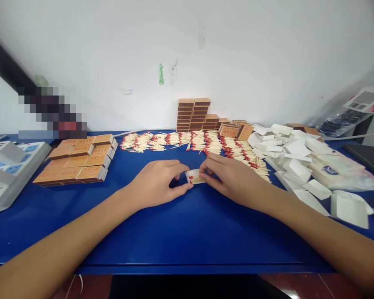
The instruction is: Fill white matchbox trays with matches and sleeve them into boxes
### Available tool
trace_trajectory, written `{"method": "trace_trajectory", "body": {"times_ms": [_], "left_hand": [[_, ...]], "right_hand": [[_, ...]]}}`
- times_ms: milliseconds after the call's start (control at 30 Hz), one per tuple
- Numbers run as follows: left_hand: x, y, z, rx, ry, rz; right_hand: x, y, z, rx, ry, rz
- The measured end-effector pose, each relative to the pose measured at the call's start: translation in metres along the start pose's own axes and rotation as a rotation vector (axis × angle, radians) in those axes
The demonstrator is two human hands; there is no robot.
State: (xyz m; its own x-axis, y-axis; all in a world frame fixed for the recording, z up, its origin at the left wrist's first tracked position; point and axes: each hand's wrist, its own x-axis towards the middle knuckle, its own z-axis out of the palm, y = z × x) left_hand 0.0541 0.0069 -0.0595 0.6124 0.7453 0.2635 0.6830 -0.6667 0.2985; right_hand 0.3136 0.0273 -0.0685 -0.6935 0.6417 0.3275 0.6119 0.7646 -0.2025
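A small white matchbox tray (188,176) lies on the blue table, with a few red-headed matches (194,180) inside it. My left hand (162,180) pinches the tray's left end between thumb and fingers. At its right end, my right hand (226,176) has its fingers drawn together over the tray; they cover that part, so what they hold there is partly hidden. Just behind both hands spreads a long band of loose matches (202,142).
Filled-looking orange matchboxes (77,160) are stacked at left, beside a power strip (21,162). More matchboxes (193,114) stand against the wall. White empty trays (296,155) heap up at right, next to a tissue pack (339,170). The table's front edge (187,268) runs nearest me.
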Motion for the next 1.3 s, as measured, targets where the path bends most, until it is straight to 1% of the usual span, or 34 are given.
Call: {"method": "trace_trajectory", "body": {"times_ms": [233,367,433,533,633,767,900,1100,1300], "left_hand": [[0.001,0.001,-0.001,-0.008,-0.002,0.003],[0.0,0.0,0.0,-0.014,-0.004,-0.003],[0.0,0.0,0.0,-0.019,0.004,0.005],[-0.001,-0.002,0.001,-0.027,0.017,0.015],[-0.002,-0.002,0.001,-0.024,0.02,0.014],[-0.003,-0.002,-0.001,-0.017,0.014,0.007],[-0.004,-0.002,-0.001,-0.012,0.01,0.008],[-0.005,-0.002,0.0,-0.012,0.021,0.023],[-0.004,-0.001,0.0,-0.008,0.021,0.018]], "right_hand": [[0.0,-0.001,0.003,0.04,0.004,0.013],[0.0,0.0,0.0,0.104,-0.005,0.042],[0.001,0.008,-0.003,0.098,0.044,0.065],[0.001,0.026,-0.007,-0.021,0.116,0.117],[0.0,0.046,-0.006,-0.138,0.082,0.164],[0.001,0.058,-0.003,-0.14,0.036,0.18],[0.003,0.059,-0.001,-0.122,0.034,0.175],[0.005,0.054,0.003,-0.054,0.028,0.126],[0.005,0.052,0.006,-0.052,0.004,0.156]]}}
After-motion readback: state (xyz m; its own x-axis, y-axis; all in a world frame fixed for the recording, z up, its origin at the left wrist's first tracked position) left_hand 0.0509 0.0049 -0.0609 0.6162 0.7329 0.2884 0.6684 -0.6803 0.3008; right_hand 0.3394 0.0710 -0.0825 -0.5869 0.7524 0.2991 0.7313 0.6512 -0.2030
